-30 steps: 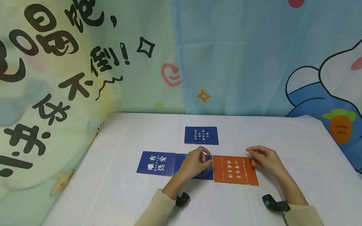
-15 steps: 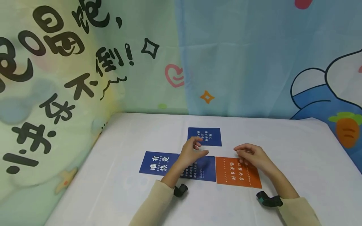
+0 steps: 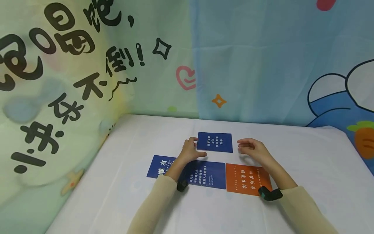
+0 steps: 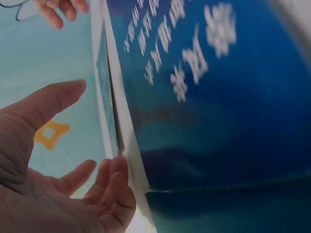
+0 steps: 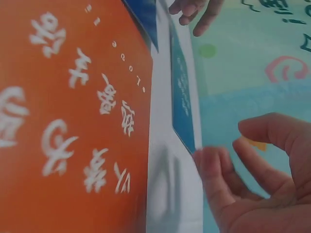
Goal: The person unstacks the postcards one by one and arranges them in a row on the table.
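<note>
A lone blue card with white lettering lies flat towards the back of the table. At its left edge is my left hand, thumb stretched out below it; whether the fingertips touch the card, I cannot tell. Off its right side, my right hand hovers with loosely bent fingers and nothing in them. Nearer, an orange card ends a row that also has a middle blue card and a left blue card, partly hidden by my left wrist. In the right wrist view, the far blue card appears edge-on beside the hand.
White cloth covers the table. Behind it hangs a printed curtain, which continues along the left side. Each wrist carries a small black camera, such as the right one.
Both hands have moved from the front row to either side of the far card. The left hand has uncovered the middle blue card, and the right has left the orange card. The head view has shifted slightly.
</note>
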The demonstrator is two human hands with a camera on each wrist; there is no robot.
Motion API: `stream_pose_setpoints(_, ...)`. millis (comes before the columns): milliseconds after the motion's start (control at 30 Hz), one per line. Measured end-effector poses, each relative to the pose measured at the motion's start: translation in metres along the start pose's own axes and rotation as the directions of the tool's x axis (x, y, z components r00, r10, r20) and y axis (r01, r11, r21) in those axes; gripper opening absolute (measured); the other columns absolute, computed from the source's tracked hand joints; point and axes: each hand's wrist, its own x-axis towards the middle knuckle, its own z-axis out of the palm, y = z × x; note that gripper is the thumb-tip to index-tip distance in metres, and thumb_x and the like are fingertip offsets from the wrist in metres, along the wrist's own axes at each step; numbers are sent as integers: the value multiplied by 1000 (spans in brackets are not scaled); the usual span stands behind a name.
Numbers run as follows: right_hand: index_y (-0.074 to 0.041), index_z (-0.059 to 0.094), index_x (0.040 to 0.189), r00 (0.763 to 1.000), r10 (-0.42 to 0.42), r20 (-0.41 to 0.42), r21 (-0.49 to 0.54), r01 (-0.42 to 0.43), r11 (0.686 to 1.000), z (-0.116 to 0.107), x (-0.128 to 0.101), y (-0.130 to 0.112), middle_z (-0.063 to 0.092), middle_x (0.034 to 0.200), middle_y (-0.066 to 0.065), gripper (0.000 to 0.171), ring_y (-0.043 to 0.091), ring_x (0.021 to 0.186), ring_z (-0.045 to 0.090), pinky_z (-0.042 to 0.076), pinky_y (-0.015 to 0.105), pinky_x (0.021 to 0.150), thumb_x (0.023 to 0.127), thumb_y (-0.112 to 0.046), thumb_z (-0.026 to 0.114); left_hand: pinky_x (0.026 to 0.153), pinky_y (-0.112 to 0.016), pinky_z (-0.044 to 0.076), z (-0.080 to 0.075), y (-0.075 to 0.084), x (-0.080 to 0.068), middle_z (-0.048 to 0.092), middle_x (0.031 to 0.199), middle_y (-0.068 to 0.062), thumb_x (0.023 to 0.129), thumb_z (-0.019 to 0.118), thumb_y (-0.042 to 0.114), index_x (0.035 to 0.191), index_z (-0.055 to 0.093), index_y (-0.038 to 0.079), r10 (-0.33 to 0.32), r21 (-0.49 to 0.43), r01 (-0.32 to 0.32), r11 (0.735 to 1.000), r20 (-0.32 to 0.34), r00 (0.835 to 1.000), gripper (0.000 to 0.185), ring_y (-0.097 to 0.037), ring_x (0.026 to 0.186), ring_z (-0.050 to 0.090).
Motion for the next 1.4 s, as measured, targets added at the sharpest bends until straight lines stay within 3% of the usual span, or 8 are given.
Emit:
stream_pose_setpoints(100,4,49,136,1000,23,12,-31,-23,999,5,15,-2,55,131,28,45,38,115,57,50,45,94,96,-16,60,95,-44,46,-3,-3,7,56,115,-21,79,80,19,139,40,-7,-25,21,25,999,22,999,77,-31,102,55)
stream_pose_setpoints(233,8,41,139,998,59,21,-60,-57,997,13,36,-2,50,131,32,53,42,115,53,47,49,94,93,-12,60,88,-38,47,-6,-5,15,59,100,-12,78,80,17,137,44,-9,-54,55,52,997,33,998,74,-21,88,51)
stream_pose_setpoints(467,12,33,143,993,117,-13,-80,-118,990,24,59,5,51,115,25,60,28,96,51,45,28,74,94,-13,58,80,-33,47,-6,-4,20,60,94,-9,76,82,10,128,54,-6,-94,80,93,992,7,996,61,-17,81,51)
stream_pose_setpoints(633,10,35,144,982,188,2,-49,-187,981,26,63,7,52,104,15,56,22,91,51,43,24,70,99,-19,50,75,-31,45,-5,-7,18,59,89,-6,76,82,10,124,58,-2,-96,134,98,986,-24,995,54,-17,79,51)
stream_pose_setpoints(867,7,25,149,981,190,33,36,-191,981,19,67,4,54,81,7,58,14,69,52,46,24,64,101,-16,46,81,-39,41,-4,-5,18,60,87,-3,80,79,14,121,60,3,-98,172,106,979,-56,994,47,-18,78,52)
stream_pose_setpoints(1067,7,32,147,976,211,57,37,-214,976,17,69,3,53,77,5,54,14,67,50,45,25,60,102,-21,46,92,-49,38,-4,-5,20,62,88,-3,81,78,18,121,60,5,-87,214,99,972,-65,994,46,-19,82,55)
stream_pose_setpoints(1400,5,39,143,981,194,8,170,-193,966,19,65,13,56,81,4,48,9,66,52,50,21,61,100,-14,47,92,-49,37,-4,-6,19,60,84,-2,81,78,19,120,59,4,-76,222,86,971,-54,996,46,-17,78,53)
